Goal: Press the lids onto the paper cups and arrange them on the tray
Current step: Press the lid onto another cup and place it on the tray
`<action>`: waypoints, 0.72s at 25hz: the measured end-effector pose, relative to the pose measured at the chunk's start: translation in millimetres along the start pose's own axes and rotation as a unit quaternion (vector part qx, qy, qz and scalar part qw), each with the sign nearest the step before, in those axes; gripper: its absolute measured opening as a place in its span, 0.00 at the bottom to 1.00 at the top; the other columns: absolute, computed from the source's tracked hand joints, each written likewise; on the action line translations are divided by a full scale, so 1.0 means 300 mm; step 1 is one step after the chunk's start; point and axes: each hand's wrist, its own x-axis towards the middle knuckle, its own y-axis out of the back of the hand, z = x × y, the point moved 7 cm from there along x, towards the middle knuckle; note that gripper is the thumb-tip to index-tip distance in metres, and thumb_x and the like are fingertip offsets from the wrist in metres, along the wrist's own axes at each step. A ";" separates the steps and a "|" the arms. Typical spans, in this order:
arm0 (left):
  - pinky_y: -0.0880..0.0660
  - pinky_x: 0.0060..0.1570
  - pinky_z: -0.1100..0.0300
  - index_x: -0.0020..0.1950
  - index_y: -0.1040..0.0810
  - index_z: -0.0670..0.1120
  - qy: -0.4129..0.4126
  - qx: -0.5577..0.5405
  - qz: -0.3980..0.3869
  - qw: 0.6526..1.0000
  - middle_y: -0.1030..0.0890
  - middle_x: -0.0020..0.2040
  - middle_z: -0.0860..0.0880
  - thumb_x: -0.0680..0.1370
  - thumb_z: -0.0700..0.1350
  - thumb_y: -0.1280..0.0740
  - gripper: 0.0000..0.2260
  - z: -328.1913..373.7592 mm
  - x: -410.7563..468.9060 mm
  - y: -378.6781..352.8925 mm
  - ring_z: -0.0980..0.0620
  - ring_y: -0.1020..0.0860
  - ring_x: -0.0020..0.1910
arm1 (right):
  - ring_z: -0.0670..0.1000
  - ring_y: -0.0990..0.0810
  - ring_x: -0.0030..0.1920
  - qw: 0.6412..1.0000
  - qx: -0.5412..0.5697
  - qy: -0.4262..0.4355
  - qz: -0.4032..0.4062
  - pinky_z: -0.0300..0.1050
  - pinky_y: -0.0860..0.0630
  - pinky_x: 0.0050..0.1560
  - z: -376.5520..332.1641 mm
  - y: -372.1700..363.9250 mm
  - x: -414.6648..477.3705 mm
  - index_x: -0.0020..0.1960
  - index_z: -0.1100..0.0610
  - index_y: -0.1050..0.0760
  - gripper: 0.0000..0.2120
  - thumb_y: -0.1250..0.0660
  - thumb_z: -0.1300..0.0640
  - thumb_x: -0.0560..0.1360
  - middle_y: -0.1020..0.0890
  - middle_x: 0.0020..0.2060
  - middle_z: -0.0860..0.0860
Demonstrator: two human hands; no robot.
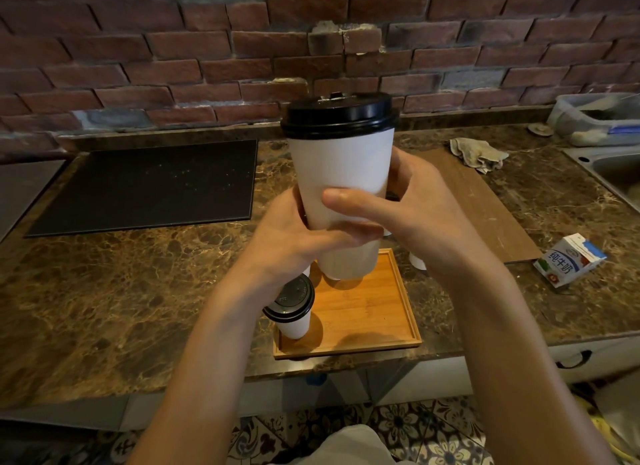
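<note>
Both hands are gripping one tall white paper cup (341,184) lifted above the tabletop (121,291). Wrapping from the 9 o'clock side, the left hand (294,242) is curling its fingers across the cup's lower half, while the right hand (408,201) is closing around it from 3 o'clock, its thumb (349,203) lying across the front. A black lid (339,116) is sitting on the cup's rim. Directly below, at 6 o'clock from the cup, a wooden tray (381,322) is lying near the tabletop's front edge. A second lidded cup (294,308) is standing on the tray's 9 o'clock side. More white cups are showing only in part behind the hands. A black mat (145,184) is lying at 10 o'clock, a milk carton (568,260) at 3 o'clock, a rag (479,154) at 2 o'clock.
</note>
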 end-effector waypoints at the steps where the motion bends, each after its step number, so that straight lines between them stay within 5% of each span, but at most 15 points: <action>1: 0.23 0.43 0.68 0.58 0.24 0.49 0.001 0.008 0.008 1.000 0.17 0.50 0.56 0.64 0.47 0.24 0.23 -0.003 -0.001 0.003 0.57 0.19 0.51 | 0.43 0.18 0.51 1.000 -0.008 -0.001 0.009 0.42 0.18 0.47 0.000 -0.004 -0.001 0.63 0.50 0.27 0.28 0.25 0.46 0.66 0.18 0.51 0.45; 5: 0.24 0.38 0.72 0.51 0.23 0.51 0.001 0.046 0.054 0.998 0.16 0.42 0.61 0.63 0.39 0.24 0.19 -0.012 0.006 0.026 0.62 0.18 0.44 | 0.45 0.20 0.53 0.997 -0.038 -0.001 0.071 0.48 0.18 0.50 -0.005 -0.020 -0.012 0.65 0.51 0.29 0.32 0.23 0.44 0.65 0.20 0.53 0.45; 10: 0.25 0.39 0.74 0.60 0.24 0.42 0.003 0.069 0.091 0.993 0.19 0.46 0.55 0.69 0.33 0.27 0.20 -0.024 0.011 0.040 0.66 0.19 0.45 | 0.48 0.23 0.57 0.983 -0.097 0.006 0.159 0.50 0.21 0.53 -0.011 -0.039 -0.033 0.67 0.51 0.32 0.38 0.24 0.39 0.63 0.22 0.55 0.45; 18: 0.26 0.39 0.76 0.54 0.25 0.52 0.003 0.070 0.084 0.994 0.18 0.44 0.58 0.68 0.35 0.25 0.20 -0.023 0.005 0.045 0.68 0.20 0.45 | 0.46 0.22 0.55 0.980 -0.105 0.012 0.171 0.48 0.20 0.52 -0.019 -0.025 -0.027 0.66 0.51 0.30 0.38 0.23 0.38 0.62 0.21 0.54 0.44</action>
